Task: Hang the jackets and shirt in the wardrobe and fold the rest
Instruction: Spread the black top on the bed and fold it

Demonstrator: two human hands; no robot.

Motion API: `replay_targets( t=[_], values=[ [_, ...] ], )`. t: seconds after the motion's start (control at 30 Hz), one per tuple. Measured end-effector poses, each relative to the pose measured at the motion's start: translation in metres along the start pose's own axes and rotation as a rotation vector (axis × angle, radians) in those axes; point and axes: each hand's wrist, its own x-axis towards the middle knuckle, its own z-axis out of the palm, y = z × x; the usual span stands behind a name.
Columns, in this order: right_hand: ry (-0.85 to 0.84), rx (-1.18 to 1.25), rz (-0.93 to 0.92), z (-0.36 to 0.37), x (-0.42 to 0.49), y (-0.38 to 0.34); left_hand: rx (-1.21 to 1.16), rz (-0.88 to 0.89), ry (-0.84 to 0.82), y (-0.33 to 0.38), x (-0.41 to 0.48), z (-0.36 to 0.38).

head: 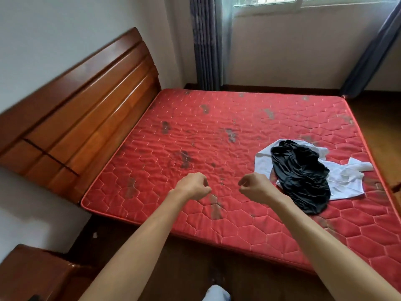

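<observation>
A crumpled black garment (pixel 301 174) lies on top of a white garment (pixel 345 181) near the right edge of the red quilted mattress (pixel 195 131). Both my arms reach out over the mattress's near edge. My left hand (pixel 193 185) hovers with its fingers curled and holds nothing. My right hand (pixel 256 186) is curled the same way, empty, a short way left of the black garment and apart from it. No wardrobe shows in this view.
A wooden headboard (pixel 82 109) stands along the left. A wooden bedside cabinet (pixel 32 272) sits at the lower left. Dark curtains (pixel 206 44) flank a window at the back. Brown floor runs in front of the bed.
</observation>
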Motion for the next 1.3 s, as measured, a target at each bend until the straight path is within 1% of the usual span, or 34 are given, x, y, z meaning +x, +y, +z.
replay_targets(
  t=[0.2,0.37,0.53,0.77,0.9,1.1,1.2,1.3],
  values=[
    [-0.004,0.005,0.088,-0.025,0.067,0.056,0.027,0.075,-0.071,0.051,0.096,0.007],
    [-0.030,0.013,0.150,-0.048,0.133,0.091,0.029,0.104,-0.064,0.086,0.187,0.002],
    [-0.026,0.015,0.234,-0.070,0.185,0.126,0.047,0.150,-0.143,0.123,0.263,0.011],
    [-0.088,0.032,0.368,-0.083,0.242,0.196,0.142,0.203,-0.245,0.165,0.351,0.046],
    [-0.086,0.076,0.456,-0.074,0.265,0.251,0.141,0.214,-0.287,0.189,0.390,0.086],
    [-0.122,0.109,0.598,-0.047,0.292,0.344,0.100,0.177,-0.371,0.220,0.454,0.179],
    [-0.137,0.131,0.656,-0.023,0.305,0.393,0.068,0.154,-0.388,0.230,0.491,0.229],
    [-0.105,0.123,0.702,0.005,0.320,0.436,0.018,0.105,-0.368,0.232,0.525,0.276]
  ],
)
